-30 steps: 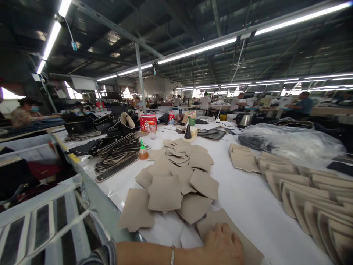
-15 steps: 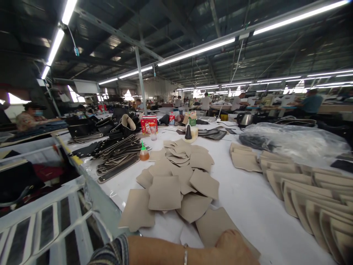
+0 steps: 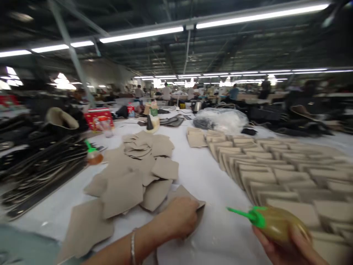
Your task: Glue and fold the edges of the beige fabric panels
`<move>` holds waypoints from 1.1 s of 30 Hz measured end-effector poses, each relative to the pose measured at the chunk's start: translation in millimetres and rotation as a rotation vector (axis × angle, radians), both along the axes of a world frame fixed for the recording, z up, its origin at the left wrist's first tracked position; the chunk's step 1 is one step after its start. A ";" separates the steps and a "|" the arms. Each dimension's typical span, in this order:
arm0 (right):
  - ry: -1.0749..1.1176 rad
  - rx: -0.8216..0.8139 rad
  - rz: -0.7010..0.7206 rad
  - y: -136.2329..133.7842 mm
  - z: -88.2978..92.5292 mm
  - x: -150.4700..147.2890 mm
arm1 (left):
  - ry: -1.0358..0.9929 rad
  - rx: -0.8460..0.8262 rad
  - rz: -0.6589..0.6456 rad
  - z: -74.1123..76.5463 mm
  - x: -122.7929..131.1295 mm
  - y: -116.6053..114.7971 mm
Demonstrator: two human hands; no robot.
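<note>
The biggest change is on the right: the right hand (image 3: 278, 254) is now in view with a squeeze bottle (image 3: 284, 222), where half a second ago only the left arm and hand showed; its fingers and thumb wrap the round amber body, which lies almost level, and the green nozzle (image 3: 239, 212) points left across the white table (image 3: 211, 184) — apart from any sheet, with no drop to be seen at the tip.

The left hand (image 3: 182, 217) has changed too; it lay over a flat sheet, and now its fingers are curled in on a beige sheet (image 3: 182, 191), whose right edge stands up and bends beside the knuckles; the fingertips are hidden, so the exact pinch cannot be told. That sheet is at the near middle of the table, just right of the loose pile (image 3: 124, 191) and left of the bottle; the rows of beige pieces (image 3: 270, 176) lie farther right, leaning on one another.

For the work in hand, I judge, this means a shift from one hand to two — one on the sheet, one on the bottle; the pile looks much as it did, and a second bottle (image 3: 95, 157) still stands by the dark strips (image 3: 46, 173).
</note>
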State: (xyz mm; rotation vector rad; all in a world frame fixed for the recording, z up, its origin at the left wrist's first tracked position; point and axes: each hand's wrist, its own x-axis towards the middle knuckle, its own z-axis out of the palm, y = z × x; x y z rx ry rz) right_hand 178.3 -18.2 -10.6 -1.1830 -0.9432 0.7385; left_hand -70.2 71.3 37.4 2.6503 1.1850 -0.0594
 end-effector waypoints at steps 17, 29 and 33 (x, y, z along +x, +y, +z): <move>-0.763 0.045 -0.087 -15.6 45.5 -26.5 | -0.060 -0.076 0.045 -10.5 12.5 -1.8; -0.996 0.009 -0.011 -9.8 38.0 -31.8 | -0.084 -0.072 0.028 -19.4 12.2 -4.0; -0.959 -0.052 0.004 -12.1 34.1 -30.5 | -0.134 -0.120 0.012 -16.4 8.7 -2.8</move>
